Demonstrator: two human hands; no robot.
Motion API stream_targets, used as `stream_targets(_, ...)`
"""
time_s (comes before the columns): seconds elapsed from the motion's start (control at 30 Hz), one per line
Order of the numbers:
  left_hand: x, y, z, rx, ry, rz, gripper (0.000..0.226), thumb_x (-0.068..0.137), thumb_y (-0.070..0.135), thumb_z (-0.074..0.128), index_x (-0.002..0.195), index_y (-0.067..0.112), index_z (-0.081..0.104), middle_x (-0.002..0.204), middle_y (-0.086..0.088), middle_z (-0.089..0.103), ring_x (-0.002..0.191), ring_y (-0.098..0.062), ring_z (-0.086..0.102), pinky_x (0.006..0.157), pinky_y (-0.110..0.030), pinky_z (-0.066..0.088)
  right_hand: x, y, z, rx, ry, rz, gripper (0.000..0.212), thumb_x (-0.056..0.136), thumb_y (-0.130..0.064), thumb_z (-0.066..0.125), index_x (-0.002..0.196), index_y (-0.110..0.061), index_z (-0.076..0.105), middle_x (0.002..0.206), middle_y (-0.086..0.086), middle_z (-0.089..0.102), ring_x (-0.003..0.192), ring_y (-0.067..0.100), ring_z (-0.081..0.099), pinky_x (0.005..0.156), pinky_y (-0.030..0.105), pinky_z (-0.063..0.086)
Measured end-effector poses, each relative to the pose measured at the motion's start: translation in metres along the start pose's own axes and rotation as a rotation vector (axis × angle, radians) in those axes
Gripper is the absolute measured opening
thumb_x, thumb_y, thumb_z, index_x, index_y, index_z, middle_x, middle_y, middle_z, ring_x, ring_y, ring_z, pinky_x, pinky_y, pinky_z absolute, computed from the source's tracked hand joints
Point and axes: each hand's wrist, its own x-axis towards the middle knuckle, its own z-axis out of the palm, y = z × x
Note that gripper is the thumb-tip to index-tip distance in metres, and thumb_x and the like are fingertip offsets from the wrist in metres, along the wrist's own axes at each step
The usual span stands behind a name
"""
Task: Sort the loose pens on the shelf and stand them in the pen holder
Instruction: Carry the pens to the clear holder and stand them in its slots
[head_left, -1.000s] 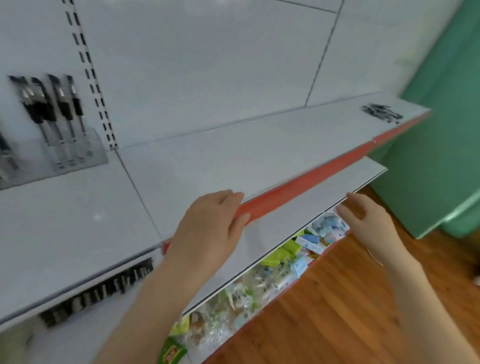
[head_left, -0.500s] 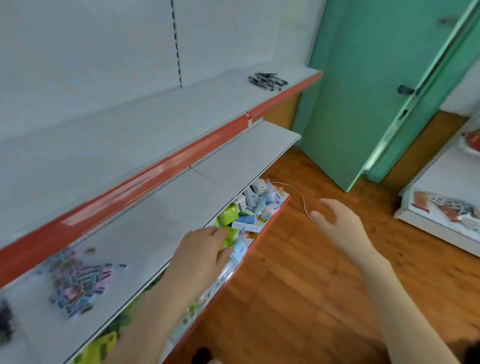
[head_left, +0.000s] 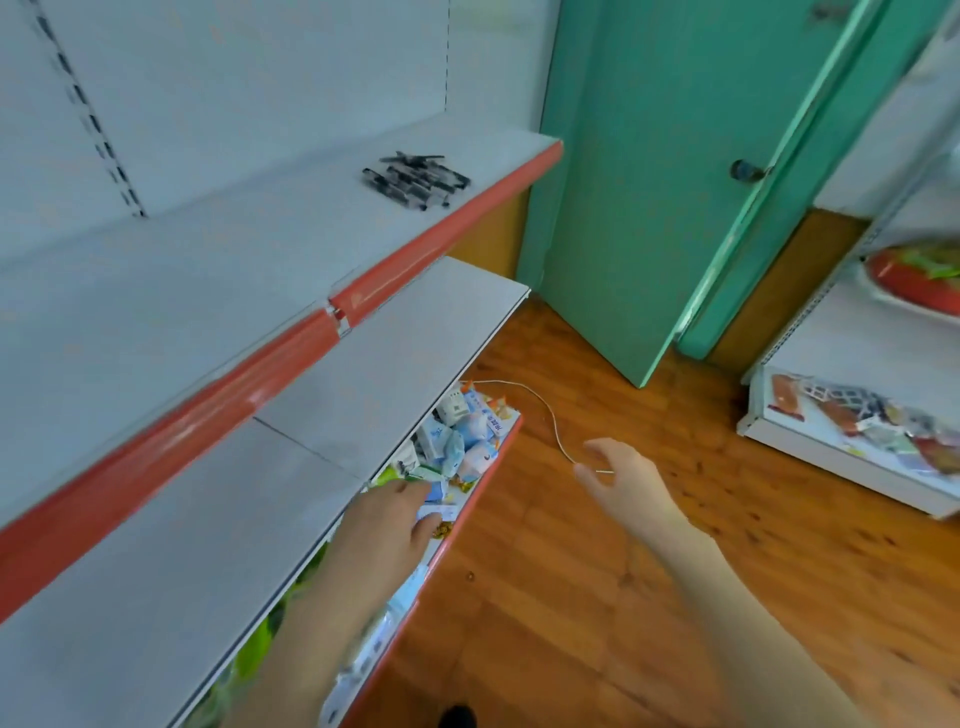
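Observation:
Several loose black pens (head_left: 415, 179) lie in a small heap near the far right end of the upper white shelf (head_left: 218, 260), which has a red front strip. The pen holder is out of view. My left hand (head_left: 389, 525) hangs low in front of the lower shelf's edge, fingers relaxed and holding nothing. My right hand (head_left: 618, 480) floats over the wooden floor to the right, fingers loosely spread and empty. Both hands are well below and short of the pens.
A lower white shelf (head_left: 363, 395) juts out under the upper one. Under it a bottom shelf holds packaged goods (head_left: 467, 441). A green door (head_left: 665, 182) stands behind the shelf's end. A thin white wire (head_left: 545, 410) lies on the floor. Another display (head_left: 857, 431) is at right.
The view has swung right along the shelving: the pen holder has left the frame and the loose pens are nearer. My left hand let go of the red shelf edge and dropped lower.

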Motion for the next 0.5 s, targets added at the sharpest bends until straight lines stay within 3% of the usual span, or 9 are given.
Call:
stream_targets(0.2,0.114,0.028,-0.007,0.057,-0.02,0.033,0.039,0.095,0.033,0.041,0.129,0.014,0.048,0.123,-0.005,0.057,0.11,-0.02,0.054,0.09,-0.028,0.041,0.092,0.018,-0.041,-0.001,0.017,0.002,0.042,0.093,-0.027,0.051,0.132,-0.011,0.046,0.137,0.006,0.05,0.127,0.019,0.045,0.102,0.027,0.037)
stream_targets(0.37,0.192,0.058,0.005,0.109,-0.044,0.065,0.043,0.096,0.032,0.04,0.136,0.017,0.041,0.125,-0.006,0.056,0.112,-0.022,0.053,0.092,-0.03,0.041,0.166,0.045,-0.069,0.015,0.022,-0.014,0.043,0.093,-0.027,0.051,0.133,-0.012,0.045,0.137,0.006,0.049,0.127,0.019,0.045,0.101,0.026,0.037)
stream_targets(0.5,0.251,0.078,0.022,0.142,-0.054,0.009,0.039,0.095,0.032,0.041,0.13,0.015,0.046,0.123,-0.006,0.057,0.11,-0.022,0.054,0.091,-0.031,0.04,0.238,0.069,-0.084,-0.008,-0.019,-0.082,0.044,0.093,-0.028,0.052,0.134,-0.011,0.045,0.138,0.006,0.049,0.128,0.02,0.045,0.103,0.029,0.037)
